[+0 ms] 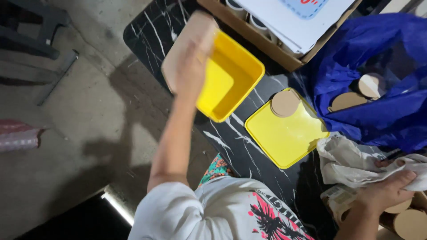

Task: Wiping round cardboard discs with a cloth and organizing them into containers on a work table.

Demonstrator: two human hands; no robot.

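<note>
My left hand [192,70] is raised at the near rim of a yellow square tub [229,78], which sits tilted on a beige tray-like lid [184,42] on the black marbled table [151,31]; the hand is blurred, and its grip on the rim is unclear. To the right a yellow square lid [289,133] lies flat with a round tan disc [285,103] on its far corner. My right hand [386,191] at the lower right presses on a crumpled white cloth [351,162].
A blue plastic bag [378,75] holds more tan discs at the right. An open cardboard box [271,44] with white sheets stands at the back. Round tan containers [409,222] sit at the lower right. Grey floor lies to the left.
</note>
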